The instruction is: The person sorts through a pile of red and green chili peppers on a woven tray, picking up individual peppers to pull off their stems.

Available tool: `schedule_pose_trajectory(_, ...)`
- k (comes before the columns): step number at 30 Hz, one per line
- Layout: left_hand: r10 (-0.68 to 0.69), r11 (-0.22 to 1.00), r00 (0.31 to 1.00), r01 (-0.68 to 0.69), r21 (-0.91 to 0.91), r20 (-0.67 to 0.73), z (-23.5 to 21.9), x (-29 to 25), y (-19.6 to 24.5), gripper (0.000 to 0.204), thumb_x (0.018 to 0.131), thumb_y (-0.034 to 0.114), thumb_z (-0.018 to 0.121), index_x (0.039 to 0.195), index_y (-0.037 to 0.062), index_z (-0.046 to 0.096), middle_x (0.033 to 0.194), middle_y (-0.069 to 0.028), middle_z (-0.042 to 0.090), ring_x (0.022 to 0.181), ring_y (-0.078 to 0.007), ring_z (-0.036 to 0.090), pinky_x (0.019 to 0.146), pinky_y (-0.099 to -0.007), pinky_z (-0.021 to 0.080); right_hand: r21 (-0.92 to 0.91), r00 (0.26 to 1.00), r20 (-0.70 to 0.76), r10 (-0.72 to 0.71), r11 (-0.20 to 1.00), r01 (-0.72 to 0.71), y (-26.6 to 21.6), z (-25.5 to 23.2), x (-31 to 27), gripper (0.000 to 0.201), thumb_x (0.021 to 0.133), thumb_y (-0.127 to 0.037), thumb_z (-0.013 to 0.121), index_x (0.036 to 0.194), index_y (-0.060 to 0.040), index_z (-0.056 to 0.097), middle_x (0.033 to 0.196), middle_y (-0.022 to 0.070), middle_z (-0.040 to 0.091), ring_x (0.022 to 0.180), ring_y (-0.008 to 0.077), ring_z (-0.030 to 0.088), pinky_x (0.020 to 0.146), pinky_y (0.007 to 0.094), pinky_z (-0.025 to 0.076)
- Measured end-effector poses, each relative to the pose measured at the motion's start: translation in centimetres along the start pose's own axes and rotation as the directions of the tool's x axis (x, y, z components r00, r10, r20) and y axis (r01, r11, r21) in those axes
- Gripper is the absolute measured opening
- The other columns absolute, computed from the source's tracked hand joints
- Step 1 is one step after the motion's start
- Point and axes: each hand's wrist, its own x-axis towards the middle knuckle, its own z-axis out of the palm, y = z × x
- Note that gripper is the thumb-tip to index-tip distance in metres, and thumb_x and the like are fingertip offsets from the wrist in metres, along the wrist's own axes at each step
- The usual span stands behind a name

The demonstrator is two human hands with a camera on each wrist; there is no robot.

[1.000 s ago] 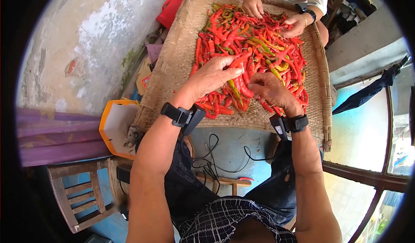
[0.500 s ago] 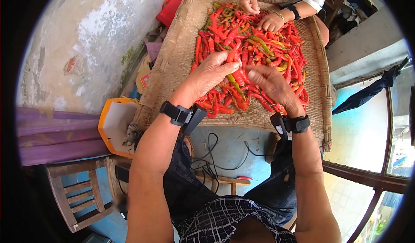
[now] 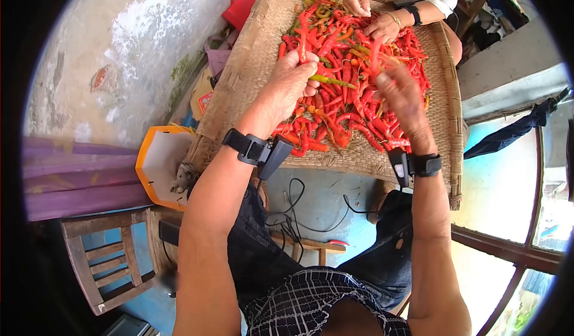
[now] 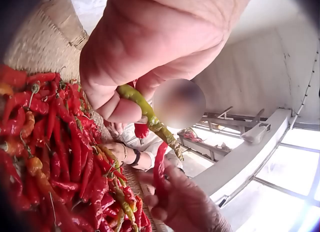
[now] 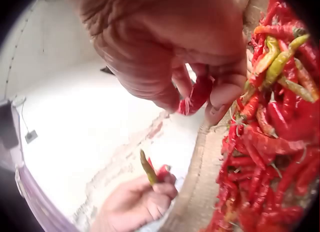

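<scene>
My left hand [image 3: 282, 88] grips a yellow-green chili pepper [image 4: 140, 103] and a red chili pepper [image 3: 302, 48] above the left part of the pile. The green one points out to the right and the red one sticks up past the fingers. To the right, my right hand [image 3: 406, 100] pinches another red chili pepper [image 3: 375, 55] between thumb and fingers, raised over the pile. Below both hands, a heap of mostly red chili peppers [image 3: 353, 112], some green or orange, covers the middle of a woven tray [image 3: 242, 91].
Across the tray, another person's hands [image 3: 382, 28] are at the heap's far edge. An orange-edged box [image 3: 161, 168] and a wooden chair [image 3: 107, 258] stand at left. Cables [image 3: 293, 216] lie under the tray, near a low wooden stool [image 3: 311, 244]. Windows are at right.
Both my hands have moved up and apart, the right one lifting a red chili pepper. The green chili pepper has swung from pointing down to pointing right. The other person's right-side hand moved left.
</scene>
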Motion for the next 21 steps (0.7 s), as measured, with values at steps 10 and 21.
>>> schedule_pose_trajectory(10,-0.037,0.993,0.976,0.012,0.115,0.215,1.5,-0.6,-0.6,0.014,0.088,0.017,0.058,0.098,0.0080,0.056,0.084,0.0021,0.055,0.068,-0.0058,0.049,0.061,-0.0195,0.042,-0.093,0.962,0.272,-0.034,0.994,0.061,0.2,2.6,-0.8,0.025,0.089,-0.022,0.058,0.095,0.0015,0.062,0.065,0.0006,0.054,0.059,0.0077,0.048,0.051,0.0244,0.040)
schedule_pose_trajectory(21,0.171,0.834,0.978,-0.209,0.510,0.122,0.6,0.5,-1.9,0.009,0.085,0.011,0.058,0.091,0.0037,0.057,0.077,-0.0001,0.057,0.063,-0.0061,0.050,0.057,-0.0211,0.044,-0.272,0.875,0.465,0.133,0.962,-0.001,2.3,2.1,-1.4,0.023,0.088,-0.021,0.057,0.082,0.0007,0.063,0.061,0.0014,0.054,0.056,0.0097,0.048,0.053,0.0280,0.040)
